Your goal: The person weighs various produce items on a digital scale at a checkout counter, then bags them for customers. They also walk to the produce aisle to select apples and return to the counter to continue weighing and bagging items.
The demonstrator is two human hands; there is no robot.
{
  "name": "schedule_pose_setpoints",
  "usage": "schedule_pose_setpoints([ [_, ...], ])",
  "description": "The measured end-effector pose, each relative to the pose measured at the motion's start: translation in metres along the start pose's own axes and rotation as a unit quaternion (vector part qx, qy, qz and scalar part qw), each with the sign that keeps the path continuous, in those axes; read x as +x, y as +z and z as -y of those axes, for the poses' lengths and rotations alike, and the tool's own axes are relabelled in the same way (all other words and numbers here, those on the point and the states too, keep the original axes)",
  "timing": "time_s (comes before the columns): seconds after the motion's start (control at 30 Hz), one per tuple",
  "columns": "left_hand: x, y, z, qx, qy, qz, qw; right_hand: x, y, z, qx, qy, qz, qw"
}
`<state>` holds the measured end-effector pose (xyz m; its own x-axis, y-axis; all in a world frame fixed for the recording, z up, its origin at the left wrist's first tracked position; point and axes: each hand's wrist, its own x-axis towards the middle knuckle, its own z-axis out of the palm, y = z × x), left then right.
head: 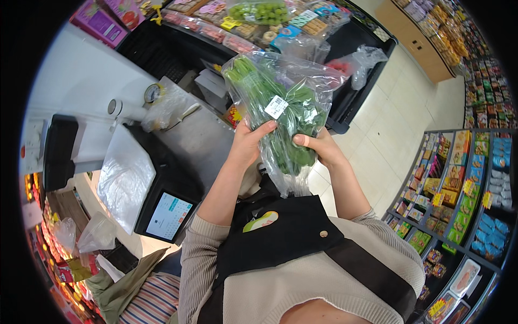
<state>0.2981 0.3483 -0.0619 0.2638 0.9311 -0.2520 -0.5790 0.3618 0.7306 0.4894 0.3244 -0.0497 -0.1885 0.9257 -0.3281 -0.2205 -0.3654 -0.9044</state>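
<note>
A clear plastic bag of leafy green vegetables (299, 101) is held up before my chest, stems toward the upper left. My left hand (251, 139) grips its left side, thumb on the front. On the right side, my right hand (317, 146) holds the bag with its thumb pressed on the leaves. The fingers of both hands are mostly hidden behind the bag. A white printed label (276, 107) is stuck to the front, just above my left thumb. To the left stands a weighing scale (127, 178) with a plastic-covered tray and a lit touchscreen (169, 216).
Packaged biscuits and a bag of green grapes (259, 11) lie on a black display stand (358, 56) ahead. A metal counter (198, 137) carries a roll of tape (153, 93). Snack shelves (445, 190) line the right. At lower left is a person in striped clothing (150, 297).
</note>
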Motion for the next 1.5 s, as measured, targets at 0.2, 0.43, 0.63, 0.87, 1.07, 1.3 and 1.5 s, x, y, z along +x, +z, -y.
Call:
schedule_pose_setpoints([
  [0.2, 0.017, 0.025, 0.006, 0.215, -0.031, 0.095, 0.971, -0.006, -0.041, -0.004, 0.036, -0.104, -0.108, 0.988],
  [0.43, -0.028, -0.045, 0.015, 0.231, -0.106, 0.057, 0.966, -0.008, -0.149, -0.006, 0.072, -0.174, -0.256, 0.948],
  [0.63, -0.103, -0.122, 0.036, 0.202, -0.124, -0.096, 0.967, 0.014, -0.212, 0.002, 0.012, -0.163, -0.326, 0.931],
  [0.87, -0.142, -0.135, 0.051, 0.128, -0.101, -0.168, 0.972, 0.07, -0.277, 0.007, -0.129, 0.009, -0.202, 0.971],
  [1.07, -0.158, -0.136, 0.047, 0.139, -0.097, -0.187, 0.968, 0.112, -0.331, 0.003, -0.384, 0.002, -0.31, 0.87],
  [1.3, -0.185, -0.14, 0.046, 0.15, -0.092, -0.207, 0.962, 0.099, -0.112, -0.014, -0.252, -0.313, -0.251, 0.881],
  [1.5, -0.208, -0.158, 0.062, 0.164, -0.046, -0.22, 0.961, 0.069, 0.144, -0.092, -0.223, -0.15, 0.248, 0.931],
])
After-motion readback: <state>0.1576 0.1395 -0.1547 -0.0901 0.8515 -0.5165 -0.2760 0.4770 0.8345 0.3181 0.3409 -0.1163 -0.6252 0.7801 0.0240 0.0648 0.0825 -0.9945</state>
